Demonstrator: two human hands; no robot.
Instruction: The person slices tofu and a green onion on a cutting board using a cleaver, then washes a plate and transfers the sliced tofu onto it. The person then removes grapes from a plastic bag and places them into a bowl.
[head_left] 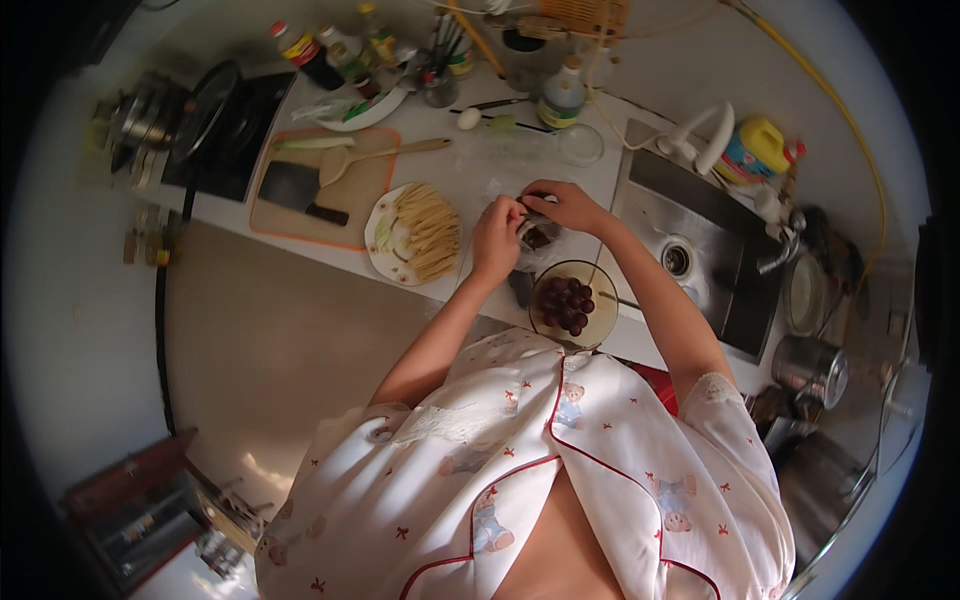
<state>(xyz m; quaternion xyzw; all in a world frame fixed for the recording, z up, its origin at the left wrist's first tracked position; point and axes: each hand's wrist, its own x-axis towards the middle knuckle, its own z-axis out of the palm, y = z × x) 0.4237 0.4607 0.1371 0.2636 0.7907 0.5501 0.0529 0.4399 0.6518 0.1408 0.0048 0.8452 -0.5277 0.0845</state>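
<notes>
A clear plastic bag (560,245) with dark grapes (538,236) in it lies on the counter in front of me. From the left, my left hand (496,240) is closed at the bag's top, thumb and fingertips pinched together; what they pinch is too small to make out. My right hand (566,207) curls over the far side of the bag, its fingertips meeting those of the left. Close to my body stands a glass bowl (608,325) with a bunch of dark red grapes (567,304) in it, just below the bag.
Left of my hands, a plate (380,222) holds pale yellow sticks. Behind it, a cutting board (352,228) carries a cleaver (290,188) and a wooden spatula (335,166). A steel sink (650,215) is at right, a stove (232,165) at far left. Several bottles (308,55) line the wall.
</notes>
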